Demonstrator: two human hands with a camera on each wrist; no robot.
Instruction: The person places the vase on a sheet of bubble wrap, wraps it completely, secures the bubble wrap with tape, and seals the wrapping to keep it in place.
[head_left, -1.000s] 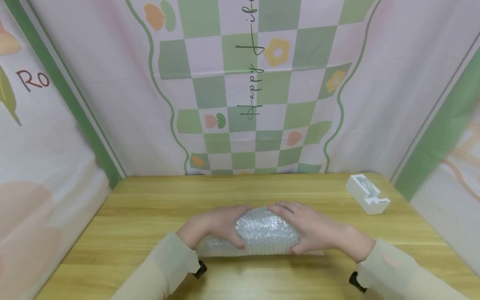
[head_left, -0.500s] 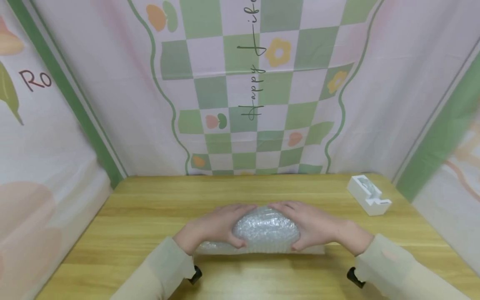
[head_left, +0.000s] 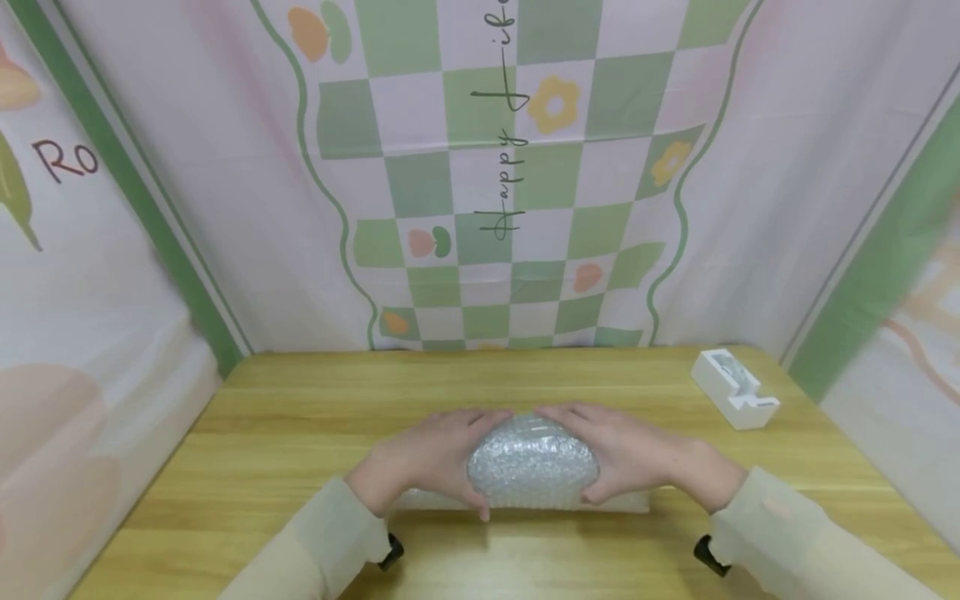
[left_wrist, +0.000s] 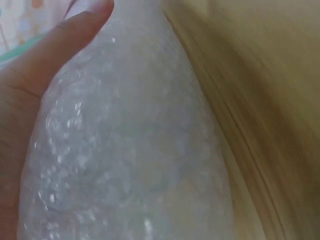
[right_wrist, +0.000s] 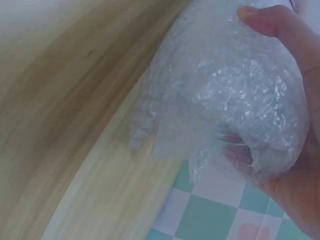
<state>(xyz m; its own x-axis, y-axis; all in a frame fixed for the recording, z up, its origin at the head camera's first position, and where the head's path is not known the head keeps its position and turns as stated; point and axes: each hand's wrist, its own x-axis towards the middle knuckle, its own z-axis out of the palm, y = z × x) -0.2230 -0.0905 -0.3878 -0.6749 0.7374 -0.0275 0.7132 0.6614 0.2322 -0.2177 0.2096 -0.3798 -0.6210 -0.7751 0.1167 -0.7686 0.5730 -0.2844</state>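
A bundle of clear bubble wrap [head_left: 532,468] lies across the wooden table in front of me, rounded in the middle and flatter at both ends. My left hand [head_left: 429,460] curls over its left part, the thumb on the near side. From the right, my right hand [head_left: 628,457] grips it the same way, fingers over the top and far side. In the left wrist view the left thumb lies along the bubble wrap [left_wrist: 135,130]. Loose, ragged edges stick out of the bubble wrap [right_wrist: 225,90] in the right wrist view. What it may enclose cannot be made out.
A white tape dispenser [head_left: 733,390] with a roll in it stands at the table's back right. The wooden table [head_left: 315,383] meets a patterned curtain [head_left: 480,283] behind, and more curtains hang at both sides.
Over the last second my left hand has shifted slightly on the bubble wrap, covering more of its left end. Its thumb now reaches lower. The right hand keeps nearly the same place.
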